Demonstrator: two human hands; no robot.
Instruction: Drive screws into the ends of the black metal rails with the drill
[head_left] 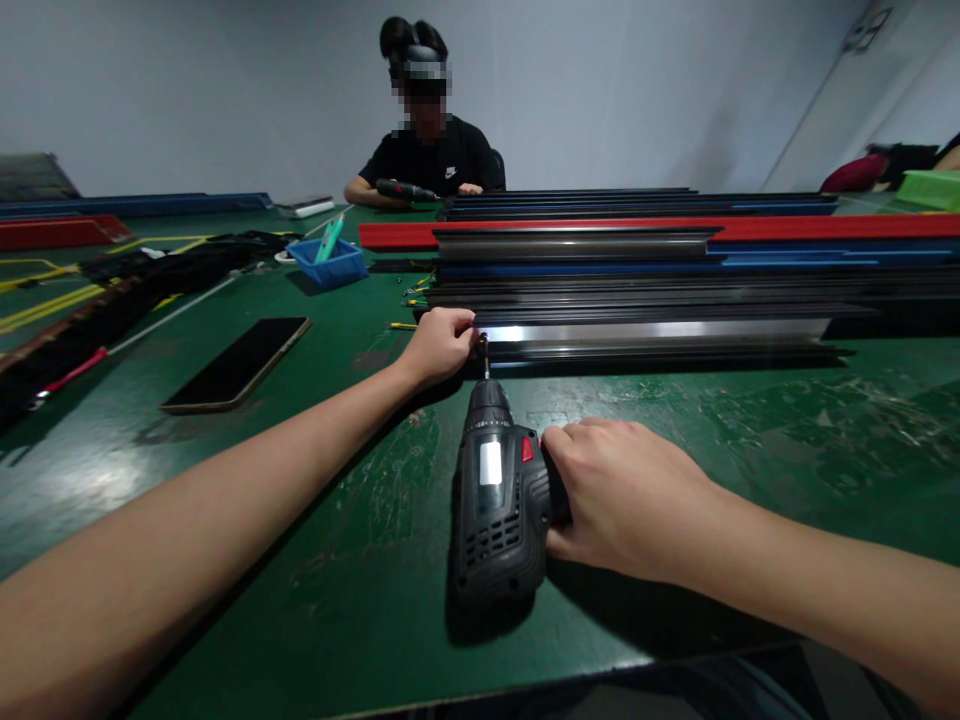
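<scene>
My right hand (622,495) is closed around the grip of a black cordless drill (496,490) lying low over the green table (750,440). The drill's bit (484,355) points away from me at the left end of a long dark metal rail (660,335). My left hand (439,345) is closed in a pinch at that rail end, right beside the bit tip; what its fingers hold is too small to make out.
More long rails, black, blue and red (675,250), are stacked behind the front one. A phone (238,365) lies to the left, a blue bin (330,262) further back. Loose screws (409,300) lie near the stack. A person (427,150) sits across the table with another drill.
</scene>
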